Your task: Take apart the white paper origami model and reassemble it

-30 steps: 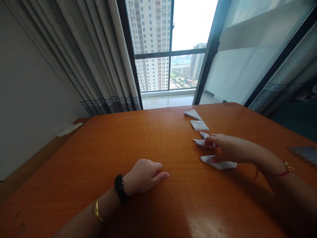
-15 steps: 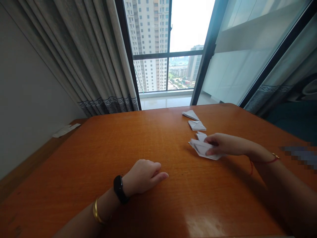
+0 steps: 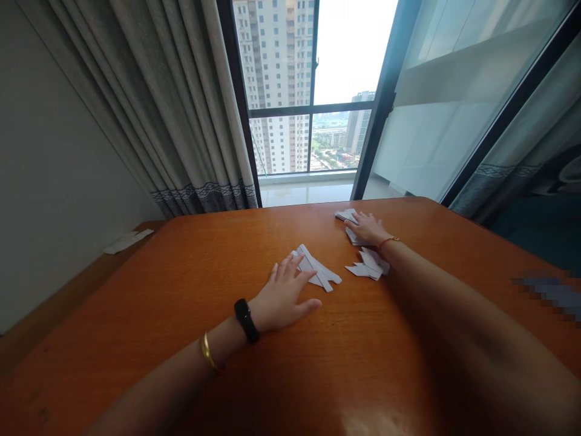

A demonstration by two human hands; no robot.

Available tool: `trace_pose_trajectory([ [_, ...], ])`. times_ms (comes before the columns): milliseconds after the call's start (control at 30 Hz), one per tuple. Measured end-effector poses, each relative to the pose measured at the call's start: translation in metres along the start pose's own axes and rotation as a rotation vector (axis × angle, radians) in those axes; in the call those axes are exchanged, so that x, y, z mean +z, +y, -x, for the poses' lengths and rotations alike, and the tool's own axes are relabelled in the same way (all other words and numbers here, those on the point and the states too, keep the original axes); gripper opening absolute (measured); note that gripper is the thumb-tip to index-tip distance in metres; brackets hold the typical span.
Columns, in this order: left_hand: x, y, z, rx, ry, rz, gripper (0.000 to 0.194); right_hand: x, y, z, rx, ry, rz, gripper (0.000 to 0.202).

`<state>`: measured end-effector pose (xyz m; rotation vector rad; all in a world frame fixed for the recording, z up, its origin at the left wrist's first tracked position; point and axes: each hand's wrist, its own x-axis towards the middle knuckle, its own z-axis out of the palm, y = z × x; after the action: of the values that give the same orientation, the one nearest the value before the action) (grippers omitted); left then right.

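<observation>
Looking down over a glossy orange-brown wooden surface (image 3: 181, 315), with both forearms reaching forward from the near edge. Nearest, on the left wrist, a gold bangle (image 3: 207, 353) and just ahead of it a black smartwatch (image 3: 246, 320). Left hand (image 3: 284, 297) lying palm down and open, fingers spread, fingertips resting on the near end of a folded white paper piece (image 3: 318, 272) set flat near the middle of the surface; nothing gripped. Just to the right of that piece, apart from it, a second folded white paper shape (image 3: 368, 266) lying flat, partly tucked under the right forearm. Farther out, right hand (image 3: 368, 229) stretched well forward, palm down and fingers extended flat, with a thin red cord bracelet (image 3: 388, 240) at the wrist; pressing on a small folded paper (image 3: 356, 238) beneath the palm, with fingertips touching another folded white piece (image 3: 345, 215) near the far edge; not closed around either. Off to the far left, a loose strip of white paper (image 3: 127, 241) on a lower wooden ledge beside the wall. Beyond the surface, grey pleated curtains (image 3: 172, 109) with a patterned hem, then a dark-framed window (image 3: 313, 109) showing pale high-rise towers and bright sky.
</observation>
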<state>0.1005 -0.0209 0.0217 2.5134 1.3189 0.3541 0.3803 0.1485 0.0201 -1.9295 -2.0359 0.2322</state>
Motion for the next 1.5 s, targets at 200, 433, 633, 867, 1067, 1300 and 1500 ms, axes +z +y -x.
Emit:
trace_pose_trajectory([
  [200,0.005,-0.01,-0.032,-0.136,-0.115,0.027,0.111,0.019,-0.061,0.027,-0.252,-0.175,-0.068,0.049],
  [433,-0.007,-0.076,-0.062,-0.184,0.032,0.005,0.102,0.003,-0.062,0.058,-0.208,-0.103,-0.066,0.035],
  [633,-0.021,-0.095,-0.086,-0.114,0.069,0.016,0.07,-0.001,-0.022,0.041,0.094,-0.008,0.006,0.062],
  [867,-0.03,-0.089,-0.057,-0.153,0.367,0.07,0.018,0.019,-0.076,0.06,-0.195,-0.057,-0.269,0.062],
  [1067,-0.037,-0.07,-0.009,-0.043,0.31,0.2,0.034,0.008,-0.064,0.083,-0.267,0.057,-0.309,0.071],
  [1300,-0.012,-0.072,0.002,-0.085,0.131,0.109,0.047,0.024,-0.003,0.113,0.003,-0.02,0.091,0.071],
  [1500,-0.009,-0.075,-0.029,-0.096,0.291,0.019,0.032,0.044,-0.048,0.094,-0.319,0.005,-0.128,0.042],
])
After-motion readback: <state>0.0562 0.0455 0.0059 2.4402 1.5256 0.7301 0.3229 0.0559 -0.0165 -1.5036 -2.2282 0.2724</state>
